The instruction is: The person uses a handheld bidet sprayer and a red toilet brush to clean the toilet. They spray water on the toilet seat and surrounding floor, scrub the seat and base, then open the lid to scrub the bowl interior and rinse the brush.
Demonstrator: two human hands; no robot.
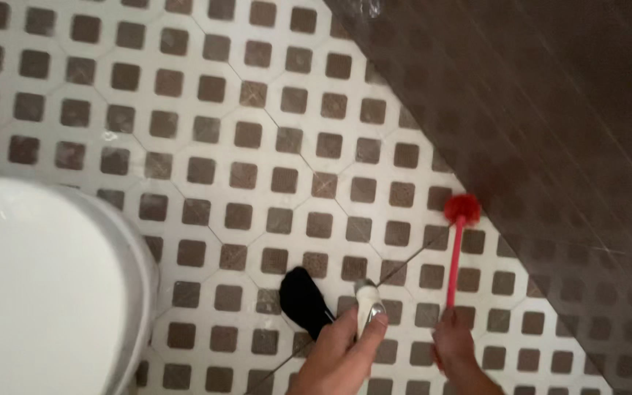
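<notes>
Down on the bathroom floor (257, 175), right hand (453, 347) closed round the thin red handle of a toilet brush (456, 249), its round bristle head pressed where floor meets the dark brown wall tile (550, 132). Left hand (341, 355) wrapped round a white spray nozzle (367, 303), thumb on top. Best kept low, bristles worked along the joint, spray aimed just ahead. Tiles glossy white with brown squares; white toilet (45, 285) smooth, curved. Black sock (303, 300) on the foot.
</notes>
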